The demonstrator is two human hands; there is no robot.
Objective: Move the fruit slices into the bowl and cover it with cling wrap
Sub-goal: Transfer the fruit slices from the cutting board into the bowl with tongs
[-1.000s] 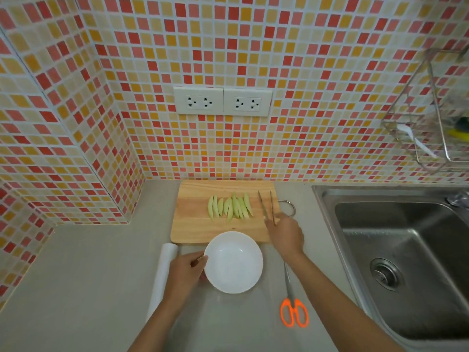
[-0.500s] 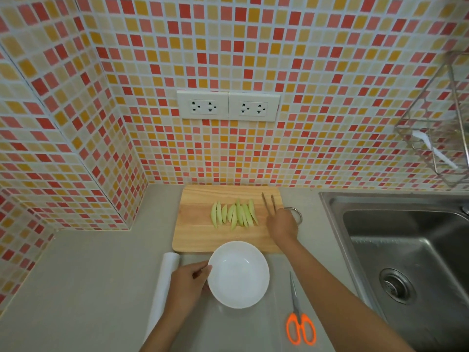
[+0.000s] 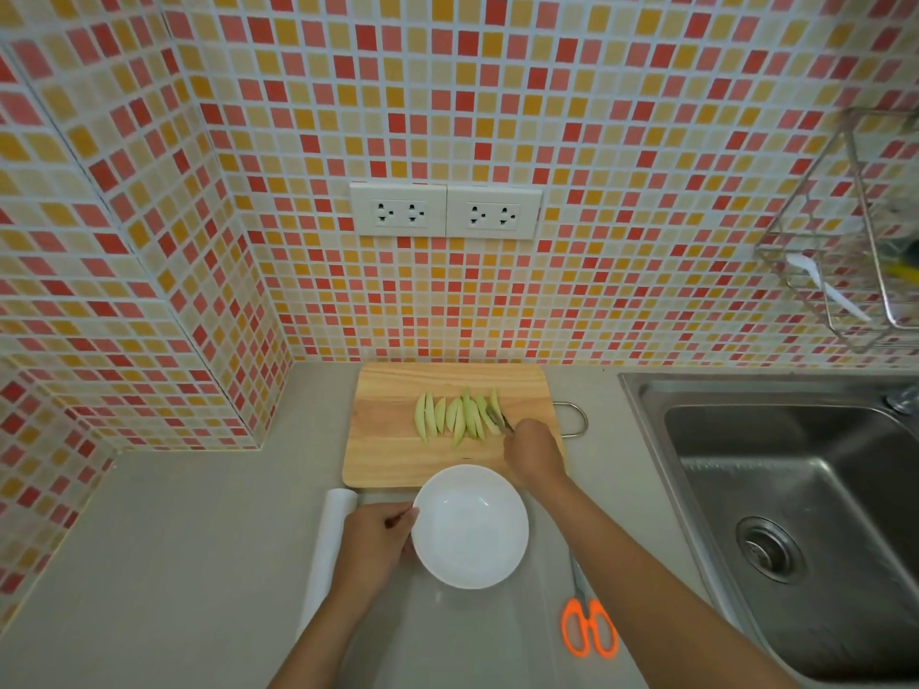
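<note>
Several pale green fruit slices (image 3: 457, 415) lie in a row on a wooden cutting board (image 3: 388, 440). My right hand (image 3: 534, 450) rests on the board's right part and holds metal tongs (image 3: 500, 418), whose tips touch the rightmost slices. An empty white bowl (image 3: 470, 527) stands just in front of the board. My left hand (image 3: 375, 542) grips the bowl's left rim. A cling wrap roll (image 3: 330, 539) lies to the left, with a clear sheet (image 3: 477, 629) spread under the bowl.
Orange-handled scissors (image 3: 589, 631) lie right of the bowl. A steel sink (image 3: 795, 514) fills the right side. A wire rack (image 3: 855, 251) hangs on the tiled wall above it. Two sockets (image 3: 445, 211) sit on the wall behind the board.
My right hand has swung the tongs left and down, from pointing upright beside the slices to touching the rightmost slices. The left hand stays on the bowl.
</note>
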